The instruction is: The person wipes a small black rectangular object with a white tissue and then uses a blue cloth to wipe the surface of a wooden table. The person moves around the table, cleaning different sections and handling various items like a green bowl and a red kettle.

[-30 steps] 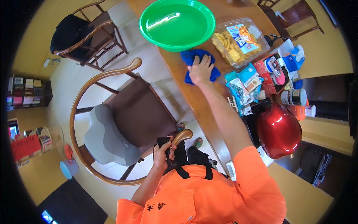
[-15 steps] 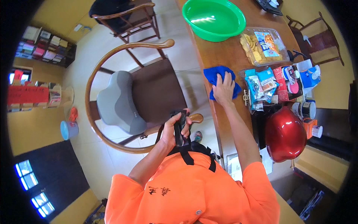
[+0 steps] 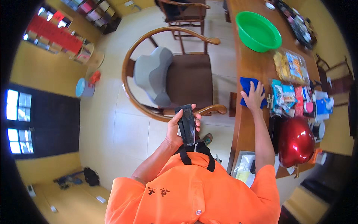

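My left hand is closed around a flat, black, oblong object, held in front of my waist. Its exact kind does not show, and black straps hang just below it. On the near part of the wooden table, at my right, lies a blue cloth. My right hand rests flat on the cloth with its fingers spread, covering its middle. Just right of the cloth is a brown hair claw clip, beside several blue and white packets.
A green basin and a clear snack box stand farther along the wooden table. A shiny red apple-shaped container sits near my right forearm. A wooden armchair with a grey cushion stands ahead on the left.
My view has swung left, so the table appears farther right. The black object in my left hand now shows its broad face. The cloth under my right hand looks flatter.
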The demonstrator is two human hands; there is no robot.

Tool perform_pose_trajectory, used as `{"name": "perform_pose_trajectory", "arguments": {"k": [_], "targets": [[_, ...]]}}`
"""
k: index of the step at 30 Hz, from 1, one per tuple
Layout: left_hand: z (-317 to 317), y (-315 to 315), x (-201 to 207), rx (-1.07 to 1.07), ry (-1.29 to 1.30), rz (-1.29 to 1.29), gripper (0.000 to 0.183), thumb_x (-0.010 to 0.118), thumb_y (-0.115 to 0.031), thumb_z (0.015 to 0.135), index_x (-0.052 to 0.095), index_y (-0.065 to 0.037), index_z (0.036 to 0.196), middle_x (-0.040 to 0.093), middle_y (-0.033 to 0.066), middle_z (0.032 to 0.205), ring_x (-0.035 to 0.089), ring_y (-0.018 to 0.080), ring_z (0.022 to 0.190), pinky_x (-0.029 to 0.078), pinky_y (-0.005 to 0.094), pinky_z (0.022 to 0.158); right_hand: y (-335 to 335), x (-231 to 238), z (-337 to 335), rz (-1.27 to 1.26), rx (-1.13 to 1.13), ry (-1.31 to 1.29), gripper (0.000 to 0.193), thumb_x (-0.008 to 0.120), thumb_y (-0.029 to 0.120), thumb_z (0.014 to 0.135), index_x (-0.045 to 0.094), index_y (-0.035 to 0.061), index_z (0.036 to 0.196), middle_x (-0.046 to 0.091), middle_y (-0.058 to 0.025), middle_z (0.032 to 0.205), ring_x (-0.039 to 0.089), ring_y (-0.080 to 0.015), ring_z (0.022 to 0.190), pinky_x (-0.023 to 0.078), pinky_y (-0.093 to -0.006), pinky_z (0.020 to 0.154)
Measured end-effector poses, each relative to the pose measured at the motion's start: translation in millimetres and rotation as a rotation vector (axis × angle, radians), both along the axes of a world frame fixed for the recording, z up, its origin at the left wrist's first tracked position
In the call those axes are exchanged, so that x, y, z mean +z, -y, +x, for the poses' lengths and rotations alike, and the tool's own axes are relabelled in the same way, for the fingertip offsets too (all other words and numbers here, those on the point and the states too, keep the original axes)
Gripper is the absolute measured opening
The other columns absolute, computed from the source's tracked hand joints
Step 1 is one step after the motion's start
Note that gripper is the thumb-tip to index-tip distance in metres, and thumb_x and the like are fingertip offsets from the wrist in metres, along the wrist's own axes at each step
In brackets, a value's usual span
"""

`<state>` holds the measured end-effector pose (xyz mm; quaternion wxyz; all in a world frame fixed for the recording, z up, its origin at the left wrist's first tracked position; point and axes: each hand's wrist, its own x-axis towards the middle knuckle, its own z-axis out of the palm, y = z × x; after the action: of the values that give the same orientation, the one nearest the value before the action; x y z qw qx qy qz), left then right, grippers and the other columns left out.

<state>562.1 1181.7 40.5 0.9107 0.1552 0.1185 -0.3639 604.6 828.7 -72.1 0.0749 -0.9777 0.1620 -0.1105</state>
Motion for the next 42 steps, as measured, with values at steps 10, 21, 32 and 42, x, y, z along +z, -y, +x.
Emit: {"name": "perform_pose_trajectory", "arguments": {"k": [10, 21, 32, 42], "targets": [[-36.2, -144.0, -17.3, 0.43, -0.051, 0.265, 0.036, 0.046, -0.013, 0.096, 0.042, -0.003, 0.131, 0.062, 0.0142, 0.105, 0.065, 0.0254, 0.087, 0.056, 0.0389, 0.078, -311.2, 82.2, -68.0, 1.842, 0.432, -0.456, 0.039, 0.058, 0.024, 0.093, 0.052, 0.002, 0.125, 0.063, -0.0053, 0.11, 0.059, -0.0116, 0.094, 0.048, -0.0266, 0.078], [-56.4, -416.3, -36.3, 0.721, -0.098, 0.533, 0.034, 0.042, -0.012, 0.097, 0.045, -0.001, 0.129, 0.062, 0.0136, 0.113, 0.062, 0.0215, 0.098, 0.052, 0.0348, 0.086, -638.9, 65.9, -56.8, 1.753, 0.535, -0.908, 0.028, 0.06, 0.015, 0.089, 0.055, -0.003, 0.11, 0.064, -0.0052, 0.091, 0.062, -0.0101, 0.078, 0.05, -0.0249, 0.069], [0.0, -584.9, -57.4, 0.948, -0.067, 0.425, 0.041, 0.052, -0.021, 0.094, 0.044, 0.0, 0.128, 0.061, 0.0172, 0.116, 0.062, 0.0255, 0.102, 0.049, 0.0388, 0.09, -815.2, 60.3, 38.3, 1.556, 0.732, -1.188, 0.021, 0.059, 0.015, 0.09, 0.062, -0.0018, 0.102, 0.063, 0.0004, 0.086, 0.056, -0.0046, 0.075, 0.045, -0.0201, 0.064], [172.2, -733.7, -49.0, 0.884, 0.018, 0.439, 0.04, 0.053, -0.026, 0.092, 0.05, 0.0, 0.123, 0.06, 0.014, 0.117, 0.06, 0.0244, 0.106, 0.046, 0.0387, 0.094, -954.7, 56.1, 216.2, 1.757, 0.624, -1.084, 0.016, 0.061, 0.011, 0.088, 0.065, -0.0026, 0.095, 0.061, 0.0011, 0.075, 0.054, -0.0037, 0.065, 0.044, -0.0192, 0.056]]}}
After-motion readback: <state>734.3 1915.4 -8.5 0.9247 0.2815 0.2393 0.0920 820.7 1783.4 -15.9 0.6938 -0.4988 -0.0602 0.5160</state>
